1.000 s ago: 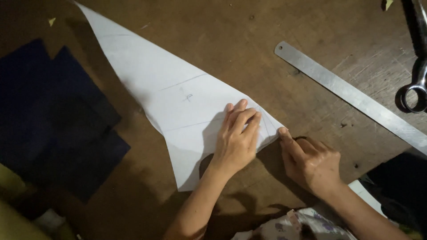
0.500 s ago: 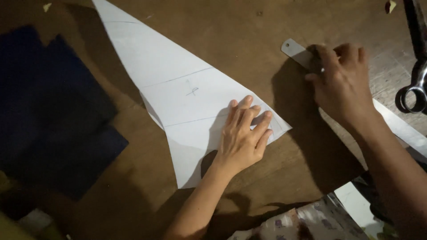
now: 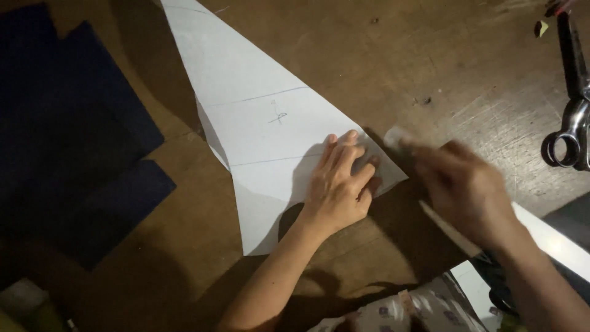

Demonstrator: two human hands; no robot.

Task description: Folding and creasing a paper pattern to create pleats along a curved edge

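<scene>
Left hand [image 3: 340,184] lay flat, palm down, fingers spread and extended, pressing on the large white paper pattern piece, a long pointed triangle with pencil lines and a small mark [image 3: 270,123]; nothing was pinched in it, just pressure on the sheet near its lower right corner. The paper lay on the worn brown wooden tabletop [image 3: 430,55], its point running up toward the top left, its wide end nearest the person. Right hand [image 3: 467,184] was motion-blurred, just right of the left hand, closed over one end of the long flat metal ruler [image 3: 553,237]; the ruler's near tip [image 3: 393,135] sat touching or just beside the paper's right edge, the rest running down right under the hand. Exact finger grip on the ruler could not be told because of blur. Dark navy fabric pieces [image 3: 74,141] lay at the left, well apart from the paper. Metal scissors [image 3: 574,104] lay at the far right edge. Patterned cloth [image 3: 399,310] showed at the bottom, near the forearms.
</scene>
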